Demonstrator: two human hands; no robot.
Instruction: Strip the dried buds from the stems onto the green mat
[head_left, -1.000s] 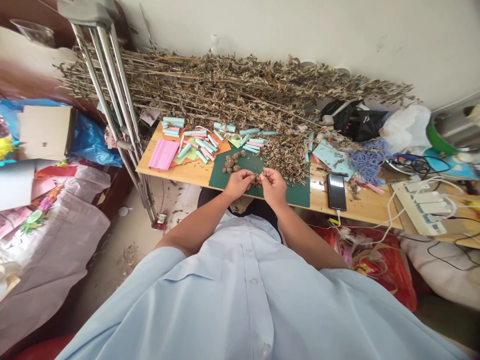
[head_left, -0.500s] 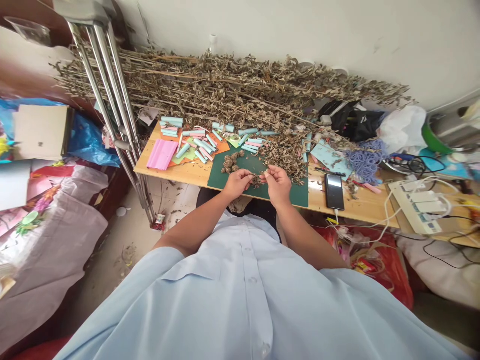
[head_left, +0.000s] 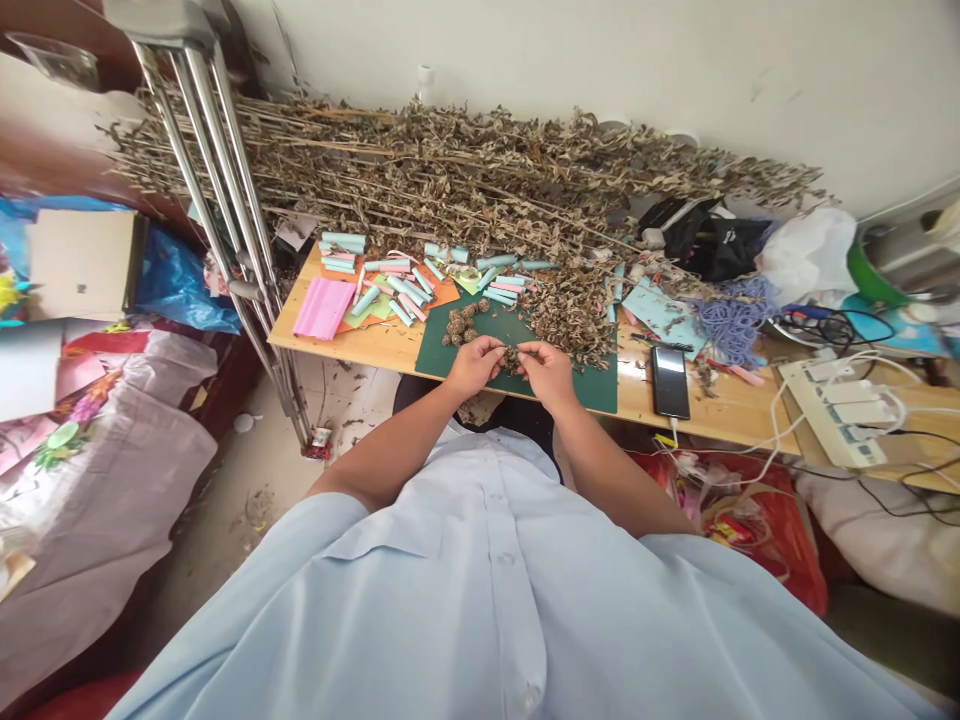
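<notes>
A small clump of dried leaves [head_left: 511, 360] sits between my two hands, above the front of the green cutting mat [head_left: 442, 365]. My left hand [head_left: 476, 366] pinches its left side with closed fingers. On its other side my right hand [head_left: 547, 374] has thumb and fingertips pressed to the clump. Several brown balls of rolled dried leaves [head_left: 461, 325] lie on the mat just beyond my left hand. A heap of loose dried leaves [head_left: 574, 315] covers the mat's right part, beyond my right hand.
Long dried plant stalks [head_left: 450, 165] span the table's back. Blue and pink paper rolls [head_left: 409, 290] and a pink paper stack [head_left: 324, 308] lie left. A phone [head_left: 670, 382], purple cord [head_left: 735, 320] and power strip [head_left: 832, 410] lie right. Metal crutches [head_left: 225, 170] stand at the left end.
My right hand has come down and slightly left, its fingertips now at the clump beside my left fingers. My left hand has stayed nearly in place.
</notes>
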